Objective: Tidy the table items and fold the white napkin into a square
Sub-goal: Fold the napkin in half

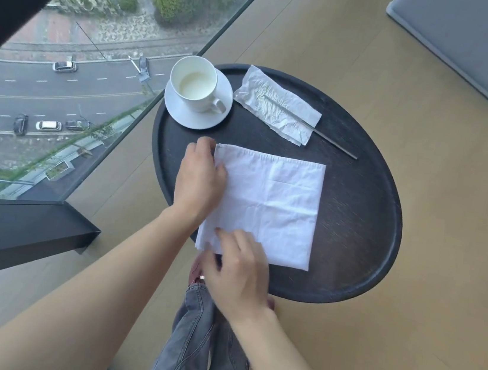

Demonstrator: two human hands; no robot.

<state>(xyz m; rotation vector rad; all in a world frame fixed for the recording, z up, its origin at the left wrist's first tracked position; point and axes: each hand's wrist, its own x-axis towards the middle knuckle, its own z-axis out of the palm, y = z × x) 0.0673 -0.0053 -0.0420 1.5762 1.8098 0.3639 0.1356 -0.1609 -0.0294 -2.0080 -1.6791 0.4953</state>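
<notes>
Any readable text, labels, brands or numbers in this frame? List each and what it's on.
None readable.
white napkin: blank, only creases.
cup and saucer: plain white, no mark visible.
crumpled wrapper beside the thin metal rod: no print that can be made out.
cars on the street below the window: plates too small and blurred.
</notes>
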